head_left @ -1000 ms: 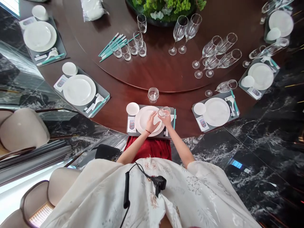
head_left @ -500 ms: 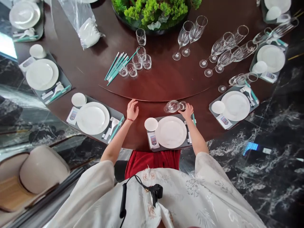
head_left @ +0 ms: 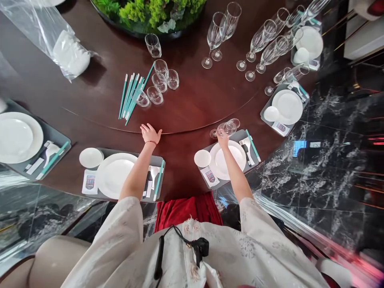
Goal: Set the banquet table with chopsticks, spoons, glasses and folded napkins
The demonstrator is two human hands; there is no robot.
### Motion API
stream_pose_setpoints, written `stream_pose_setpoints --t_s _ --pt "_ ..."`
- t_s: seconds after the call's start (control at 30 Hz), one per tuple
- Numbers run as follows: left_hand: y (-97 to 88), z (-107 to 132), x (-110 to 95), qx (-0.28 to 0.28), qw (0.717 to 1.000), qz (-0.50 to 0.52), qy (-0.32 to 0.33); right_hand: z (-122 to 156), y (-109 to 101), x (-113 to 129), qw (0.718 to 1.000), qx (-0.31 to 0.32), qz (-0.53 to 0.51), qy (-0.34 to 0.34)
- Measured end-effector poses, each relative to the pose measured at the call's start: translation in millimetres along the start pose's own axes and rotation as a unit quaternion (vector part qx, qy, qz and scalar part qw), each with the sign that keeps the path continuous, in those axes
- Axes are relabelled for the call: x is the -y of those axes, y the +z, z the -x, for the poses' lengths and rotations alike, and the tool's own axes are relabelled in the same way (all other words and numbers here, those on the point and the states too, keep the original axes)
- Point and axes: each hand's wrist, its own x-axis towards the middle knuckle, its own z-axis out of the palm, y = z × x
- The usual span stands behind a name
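Observation:
My right hand (head_left: 223, 140) grips the stem of a clear wine glass (head_left: 228, 128), which tilts over the far end of a grey place mat (head_left: 207, 147). Below that hand, my forearm partly hides a white dinner plate (head_left: 229, 154). My left hand (head_left: 151, 134) lies palm down with its fingers apart on the dark wooden table (head_left: 177, 146), holding nothing. It is just short of the edge of the turntable (head_left: 186, 104). Behind it lies a second white dinner plate (head_left: 115, 176) on its own grey mat (head_left: 157, 161).
On the turntable stand several glass tumblers (head_left: 159, 82), a bundle of teal chopsticks (head_left: 130, 96), several stemmed glasses (head_left: 264, 50), a plastic bag (head_left: 70, 54) and a green moss centerpiece (head_left: 150, 12). More place settings (head_left: 288, 106) sit around the table. Dark marble floor (head_left: 318, 176) lies to the right.
My left hand has left the plate and moved forward onto the table, now open. My right hand has carried the glass to the far end of the mat. The view has swung, shifting the table leftward.

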Motion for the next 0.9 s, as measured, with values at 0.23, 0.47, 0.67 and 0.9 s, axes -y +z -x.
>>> stream_pose_setpoints --t_s 0.23,0.47,0.67,0.9 --pt "-6.7 -14 31 -0.003 0.999 0.017 0.035 28 -18 -11 0.997 -0.055 0.045 0.035" --pt "-26.9 -40 57 0.035 0.998 -0.004 0.059 142 -20 6 0.994 -0.099 0.024 0.044" --pt "-43.0 -70 74 0.045 0.997 0.008 0.061 189 18 53 0.998 -0.036 -0.006 0.042" --pt "-69.3 -90 106 0.058 0.995 0.006 0.078 142 76 135 0.999 0.017 -0.020 -0.039"
